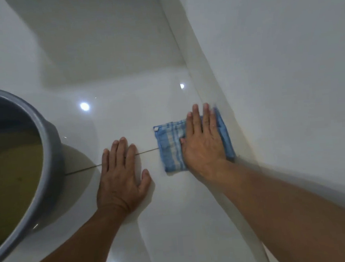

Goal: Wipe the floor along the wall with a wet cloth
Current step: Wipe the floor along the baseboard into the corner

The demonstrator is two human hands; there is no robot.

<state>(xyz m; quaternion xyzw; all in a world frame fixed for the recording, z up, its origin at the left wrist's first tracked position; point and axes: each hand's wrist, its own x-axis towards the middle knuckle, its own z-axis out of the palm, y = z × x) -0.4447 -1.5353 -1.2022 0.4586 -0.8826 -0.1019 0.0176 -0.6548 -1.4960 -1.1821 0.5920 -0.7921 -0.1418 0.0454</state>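
A folded blue and white striped cloth (169, 145) lies flat on the glossy white tile floor (123, 93), its right edge against the foot of the white wall (275, 60). My right hand (202, 141) presses down on the cloth's right half with straight fingers pointing away from me. My left hand (120, 176) rests flat on the bare floor to the left of the cloth, fingers spread, across a dark grout line (146, 152). It holds nothing.
A grey plastic basin (53, 161) with murky yellowish water stands on the floor at the left, close to my left hand. The wall's base runs diagonally from top centre to bottom right. Ceiling lights reflect on the tiles.
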